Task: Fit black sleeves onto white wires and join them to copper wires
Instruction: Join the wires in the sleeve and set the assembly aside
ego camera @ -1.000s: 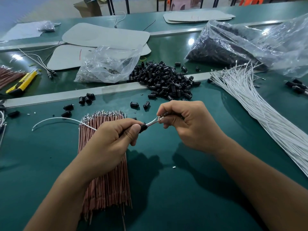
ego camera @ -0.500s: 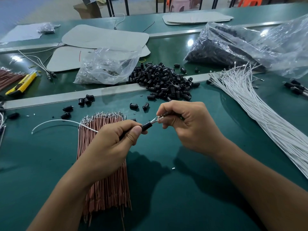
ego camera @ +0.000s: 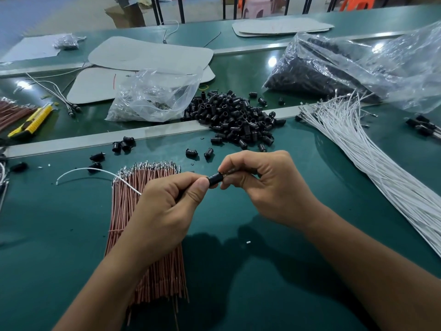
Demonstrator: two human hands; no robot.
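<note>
Black sleeve (ego camera: 215,179), white wire (ego camera: 95,171)

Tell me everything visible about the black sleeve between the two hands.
The black sleeve is a small, dull, plastic-looking tube, held roughly level above the green table. The left hand, pinching a white wire, touches its left end; the right hand pinches its right end. Both ends are hidden.

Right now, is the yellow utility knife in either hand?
No: the yellow utility knife lies on the table at far left; the left hand and right hand meet at a black sleeve.
</note>
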